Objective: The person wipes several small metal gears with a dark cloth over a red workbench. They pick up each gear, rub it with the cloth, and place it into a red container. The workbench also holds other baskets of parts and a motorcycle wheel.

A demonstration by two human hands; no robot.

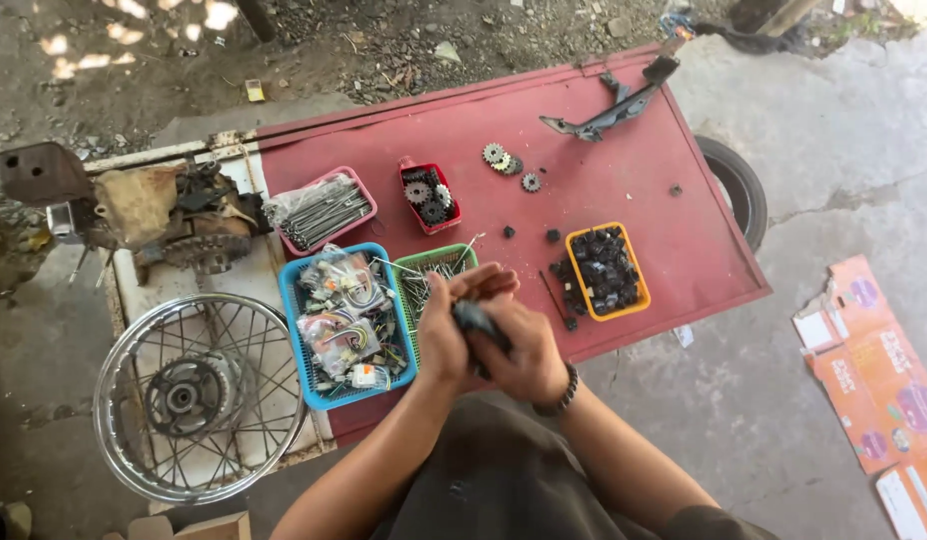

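Observation:
Both my hands meet in front of me over the near edge of a red metal tabletop (624, 200). My left hand (452, 325) and my right hand (529, 355) are wrapped together around a small dark part (474, 318), which shows only between the fingers. A dark bead bracelet sits on my right wrist (559, 392). Just beyond the hands stands a green basket (434, 265) with thin metal pieces. Left of them is a blue basket (349, 325) of bagged wires and connectors.
A yellow tray (607, 272) of black parts, a red tray (430, 196) of gears, a pink tray (324, 210) of spokes, loose sprockets (504, 160) and a black lever (614, 108) lie on the tabletop. A spoked wheel (194, 395) lies at left; cardboard (879, 380) on the concrete at right.

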